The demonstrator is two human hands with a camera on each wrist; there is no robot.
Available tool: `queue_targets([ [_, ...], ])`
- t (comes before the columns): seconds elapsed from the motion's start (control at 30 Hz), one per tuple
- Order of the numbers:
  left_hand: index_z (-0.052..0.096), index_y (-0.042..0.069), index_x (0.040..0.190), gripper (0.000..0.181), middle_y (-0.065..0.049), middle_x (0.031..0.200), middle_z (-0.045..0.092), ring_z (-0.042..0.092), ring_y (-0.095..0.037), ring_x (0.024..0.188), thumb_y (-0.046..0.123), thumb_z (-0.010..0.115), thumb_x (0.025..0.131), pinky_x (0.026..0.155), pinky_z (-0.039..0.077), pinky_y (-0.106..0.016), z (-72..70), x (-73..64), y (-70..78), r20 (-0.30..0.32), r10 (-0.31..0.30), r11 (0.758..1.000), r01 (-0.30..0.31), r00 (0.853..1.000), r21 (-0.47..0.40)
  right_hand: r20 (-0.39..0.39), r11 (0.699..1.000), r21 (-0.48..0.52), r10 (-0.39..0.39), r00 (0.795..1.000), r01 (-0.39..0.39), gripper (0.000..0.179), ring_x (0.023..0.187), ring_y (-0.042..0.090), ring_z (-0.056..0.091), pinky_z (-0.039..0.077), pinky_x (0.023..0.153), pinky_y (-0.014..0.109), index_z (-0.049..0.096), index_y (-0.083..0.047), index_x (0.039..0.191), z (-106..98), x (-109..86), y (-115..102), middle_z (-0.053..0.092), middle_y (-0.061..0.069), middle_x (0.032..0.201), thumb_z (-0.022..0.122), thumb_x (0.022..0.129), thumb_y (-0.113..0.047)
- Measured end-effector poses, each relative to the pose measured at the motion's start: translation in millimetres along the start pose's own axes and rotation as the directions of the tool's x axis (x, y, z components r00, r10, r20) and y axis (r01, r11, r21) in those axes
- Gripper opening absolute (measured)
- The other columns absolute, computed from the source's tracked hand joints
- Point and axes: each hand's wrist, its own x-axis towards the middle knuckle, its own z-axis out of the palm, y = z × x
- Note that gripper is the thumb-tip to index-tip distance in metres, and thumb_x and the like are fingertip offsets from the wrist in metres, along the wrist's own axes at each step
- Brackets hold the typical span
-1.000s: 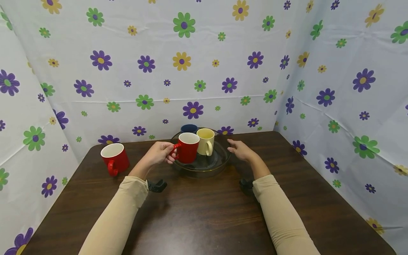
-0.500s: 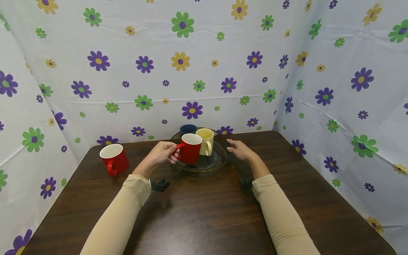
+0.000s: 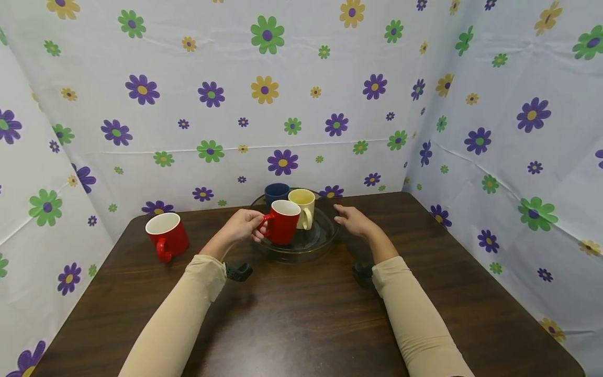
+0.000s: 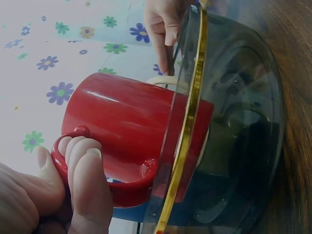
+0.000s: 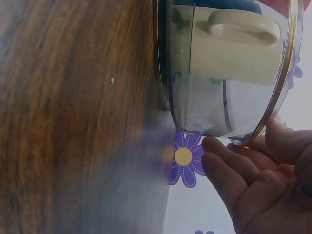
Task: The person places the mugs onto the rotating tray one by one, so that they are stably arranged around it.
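My left hand (image 3: 244, 226) grips the handle of a red mug (image 3: 285, 224) with a white inside. The mug stands slightly tilted, its base below the gold rim of a round clear glass dish (image 3: 325, 238). Beside it in the dish are a yellow mug (image 3: 301, 203) and, behind, a dark blue mug (image 3: 276, 192). In the left wrist view, fingers curl through the red mug's handle (image 4: 129, 190); whether its base touches the dish floor is unclear. My right hand (image 5: 263, 175) is at the dish's right side, fingers extended close to the glass; contact cannot be told.
A second red mug (image 3: 168, 238) stands at the left on the dark wooden table (image 3: 301, 314), its handle facing the person. Flower-patterned cloth (image 3: 264, 120) hangs behind the table and along both sides. Dark straps with small devices (image 3: 239, 272) are on the wrists.
My left hand has shifted the red mug slightly right and nearer the person within the dish, and the mug leans a little more. My right hand stays at the dish's side.
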Motion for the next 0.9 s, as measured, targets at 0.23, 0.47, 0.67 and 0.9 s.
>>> queue_targets([
  [0.23, 0.065, -0.007, 0.096, 0.025, -0.010, 0.076, 0.064, 0.062, -0.014, 0.059, 0.010, 0.050, 0.107, 0.065, 0.062, -0.030, 2.7, 3.3, -2.9, 0.016, -0.018, 1.000, 0.018, 1.000, -0.003, -0.001, 1.000, -0.001, -0.005, 1.000, 0.005, 0.056, 0.146, 0.046, 0.030, 0.028, 0.118, 0.058, 0.028, 0.005, 0.156, 0, -0.4, -2, 0.027, 0.026, 0.161, 0.050, 0.107, -0.011],
  [0.47, 0.064, -0.008, 0.100, 0.025, -0.011, 0.079, 0.064, 0.063, -0.016, 0.062, 0.011, 0.049, 0.108, 0.066, 0.062, -0.029, 0.8, 5.7, -5.8, 0.041, -0.038, 0.999, 0.038, 0.998, -0.007, 0.005, 1.000, 0.003, -0.007, 1.000, 0.007, 0.055, 0.148, 0.044, 0.026, 0.025, 0.120, 0.056, 0.028, 0.004, 0.157, 1, 0.8, -3, 0.025, 0.025, 0.162, 0.049, 0.108, -0.011],
  [0.67, 0.068, -0.006, 0.108, 0.022, -0.015, 0.086, 0.068, 0.067, -0.019, 0.066, 0.013, 0.058, 0.104, 0.074, 0.063, -0.036, 0.2, 7.5, -8.8, 0.020, -0.022, 0.996, 0.020, 1.000, 0.088, -0.006, 1.000, -0.007, -0.009, 1.000, 0.009, 0.055, 0.148, 0.044, 0.026, 0.024, 0.121, 0.055, 0.029, 0.006, 0.156, 1, -1.0, -3, 0.026, 0.025, 0.162, 0.049, 0.107, -0.009],
  [0.9, 0.074, -0.001, 0.108, 0.021, -0.012, 0.086, 0.073, 0.067, -0.021, 0.066, 0.017, 0.067, 0.100, 0.069, 0.062, -0.033, 5.8, 8.3, -8.9, -0.080, 0.035, 0.966, -0.013, 0.996, 0.257, 0.005, 1.000, -0.013, -0.020, 1.000, 0.020, 0.054, 0.148, 0.044, 0.025, 0.023, 0.121, 0.054, 0.027, 0.007, 0.155, 0, -1.4, -3, 0.024, 0.027, 0.162, 0.048, 0.108, -0.008],
])
